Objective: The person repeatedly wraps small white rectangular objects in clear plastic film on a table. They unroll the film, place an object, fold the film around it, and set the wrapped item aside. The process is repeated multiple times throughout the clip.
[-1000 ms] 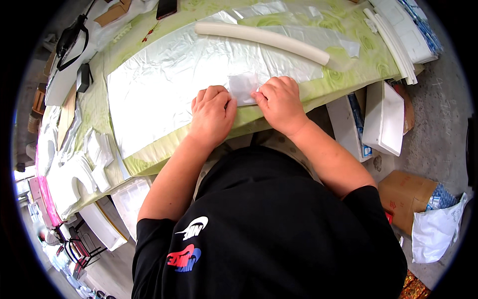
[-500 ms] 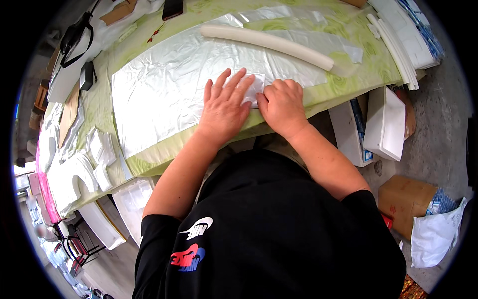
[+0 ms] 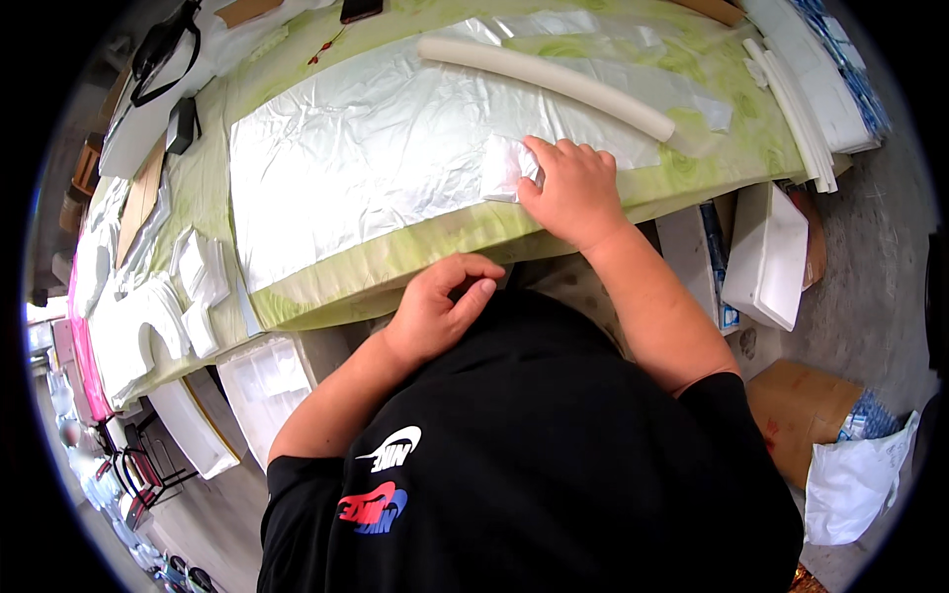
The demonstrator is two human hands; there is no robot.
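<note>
A small white folded plastic packet (image 3: 507,170) lies by the near edge of the silvery-white plastic sheet (image 3: 336,158). My right hand (image 3: 573,193) is closed on the packet's right side, thumb toward me and fingers over the top. Held back in front of my body, just off the table's near edge, is my left hand (image 3: 442,304). Its fingers are curled in toward the thumb, and nothing shows between them. Beyond the packet, a long off-white foam-like tube (image 3: 549,84) rests across the sheet.
A green patterned cloth (image 3: 692,183) covers the table. White cut pieces (image 3: 148,326) and small white packets (image 3: 203,272) lie at left. White strips (image 3: 791,114) lie at right. Below are a white foam box (image 3: 771,257), a cardboard box (image 3: 801,415) and a white bag (image 3: 855,484).
My left hand has come off the sheet toward my body, and its spread fingers have curled. The white packet beneath it now shows. My right hand stays at the packet's right side.
</note>
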